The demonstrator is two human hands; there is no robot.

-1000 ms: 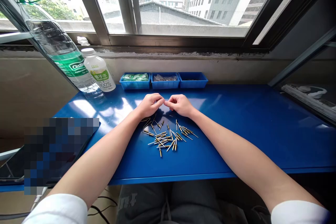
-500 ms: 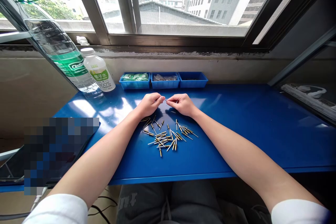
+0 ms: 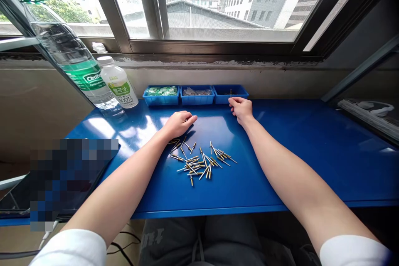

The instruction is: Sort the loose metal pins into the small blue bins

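Note:
My right hand (image 3: 242,109) is at the front edge of the right blue bin (image 3: 220,99), thumb and finger pinched on a thin pop rivet (image 3: 231,92) that points upward. Over the middle of the desk, my left hand (image 3: 181,124) is curled with its thumb pointing right; what its fingers enclose is hidden. Just below the left hand lies a loose spread of pop rivets (image 3: 199,169), with brass-coloured bodies and silver pins. A few more rivets (image 3: 175,142) lie partly behind my left wrist.
Beside the right bin stand a bin with green packets (image 3: 161,100) and a bin with clear packets (image 3: 197,100). A large water bottle (image 3: 84,75) and a smaller white bottle (image 3: 119,85) are at back left. A blurred dark flat object (image 3: 18,193) lies at left on the blue desk (image 3: 311,153).
My right hand has moved away from my left, to the right and back to the right bin, with a rivet in its fingers. My left hand has stayed in place.

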